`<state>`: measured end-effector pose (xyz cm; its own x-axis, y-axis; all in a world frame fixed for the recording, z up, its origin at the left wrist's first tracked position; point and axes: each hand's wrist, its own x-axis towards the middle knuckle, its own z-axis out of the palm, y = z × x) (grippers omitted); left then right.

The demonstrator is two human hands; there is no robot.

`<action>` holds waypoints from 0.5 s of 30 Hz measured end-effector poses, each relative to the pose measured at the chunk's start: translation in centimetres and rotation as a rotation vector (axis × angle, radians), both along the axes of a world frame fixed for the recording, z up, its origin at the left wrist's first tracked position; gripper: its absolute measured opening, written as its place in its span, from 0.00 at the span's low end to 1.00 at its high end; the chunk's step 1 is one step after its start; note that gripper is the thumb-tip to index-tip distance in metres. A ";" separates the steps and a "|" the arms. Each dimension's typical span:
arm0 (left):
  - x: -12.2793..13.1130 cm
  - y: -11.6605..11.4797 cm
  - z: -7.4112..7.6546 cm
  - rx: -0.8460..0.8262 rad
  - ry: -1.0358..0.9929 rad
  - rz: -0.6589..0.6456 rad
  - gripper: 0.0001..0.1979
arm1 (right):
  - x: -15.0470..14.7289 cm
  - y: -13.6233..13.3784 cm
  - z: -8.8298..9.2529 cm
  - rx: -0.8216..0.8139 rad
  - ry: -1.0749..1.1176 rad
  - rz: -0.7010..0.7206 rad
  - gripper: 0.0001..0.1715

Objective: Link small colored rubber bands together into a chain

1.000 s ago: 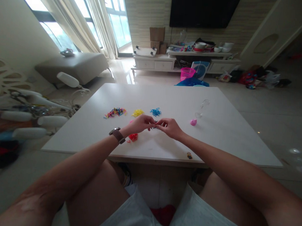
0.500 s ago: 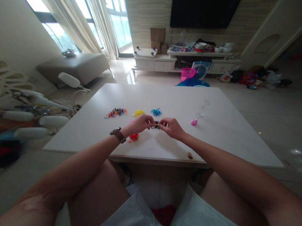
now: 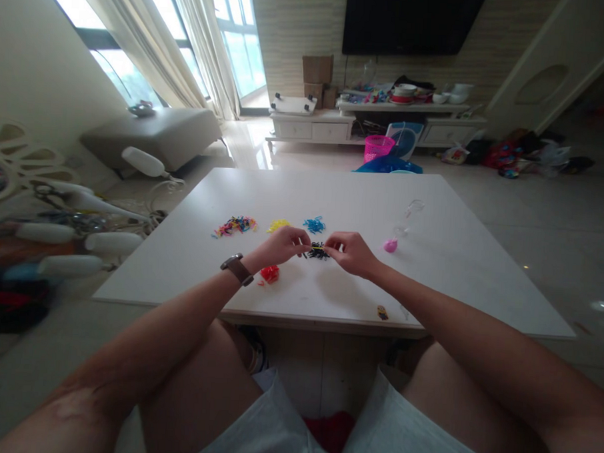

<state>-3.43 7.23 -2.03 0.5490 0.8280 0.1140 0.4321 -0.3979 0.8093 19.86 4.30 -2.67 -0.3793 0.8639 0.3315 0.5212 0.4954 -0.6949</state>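
Left hand (image 3: 281,244) and right hand (image 3: 353,254) stand slightly apart, fingertips of each pinched on an end of a thin yellow band (image 3: 318,247), drawn straight between them across the black pile (image 3: 320,254). From the band, blue pieces (image 3: 314,225) lie at twelve o'clock, yellow pieces (image 3: 279,225) at ten, a mixed-colour heap (image 3: 237,226) toward nine, red pieces (image 3: 270,273) at eight, a pink object (image 3: 390,246) at three, and a small figure (image 3: 382,313) between four and five, near the white table's (image 3: 461,247) front edge.

With 2 forearms (image 3: 172,324) angled inward, left hand (image 3: 280,245) and right hand (image 3: 353,254) pinch slightly apart, facing each other.
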 end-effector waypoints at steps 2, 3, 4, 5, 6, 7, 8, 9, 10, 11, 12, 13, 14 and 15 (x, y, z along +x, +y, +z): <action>0.5 -0.4 0.0 0.007 0.016 -0.022 0.05 | -0.3 -0.3 -0.1 0.017 -0.022 0.021 0.07; 0.6 -0.3 0.0 0.020 0.019 -0.016 0.05 | -0.2 -0.3 -0.1 0.027 -0.027 0.012 0.07; 0.5 -0.1 0.1 0.036 0.015 0.003 0.05 | 0.0 -0.2 0.0 0.034 -0.027 -0.008 0.07; 0.2 0.2 0.1 0.048 0.004 0.027 0.05 | 0.2 0.0 0.1 0.037 -0.022 -0.036 0.07; 0.0 0.6 0.0 0.054 -0.011 0.055 0.05 | 0.5 0.3 0.2 0.035 -0.011 -0.069 0.07; -0.4 0.9 0.0 0.049 -0.027 0.080 0.05 | 0.8 0.5 0.4 0.029 0.000 -0.103 0.07; -0.7 1.3 -0.1 0.038 -0.039 0.098 0.06 | 1.0 0.8 0.4 0.022 0.009 -0.135 0.07; -1.0 1.7 -0.1 0.028 -0.043 0.107 0.06 | 1.1 1.0 0.5 0.016 0.010 -0.161 0.08; -1.3 2.0 -0.2 0.020 -0.042 0.115 0.07 | 1.2 1.2 0.5 0.016 0.002 -0.181 0.08; -1.6 2.4 -0.3 0.019 -0.038 0.130 0.07 | 1.2 1.3 0.5 0.023 -0.010 -0.197 0.09; -2.1 2.8 -0.4 0.026 -0.033 0.154 0.08 | 1.2 1.4 0.6 0.033 -0.026 -0.207 0.09; -2.7 3.2 -0.5 0.037 -0.032 0.199 0.08 | 1.2 1.4 0.6 0.045 -0.040 -0.213 0.10; -3.5 3.7 -0.6 0.051 -0.024 0.261 0.09 | 1.3 1.4 0.7 0.056 -0.051 -0.216 0.10; -4.5 4.3 -0.8 0.067 -0.019 0.334 0.09 | 1.4 1.3 0.8 0.064 -0.057 -0.220 0.10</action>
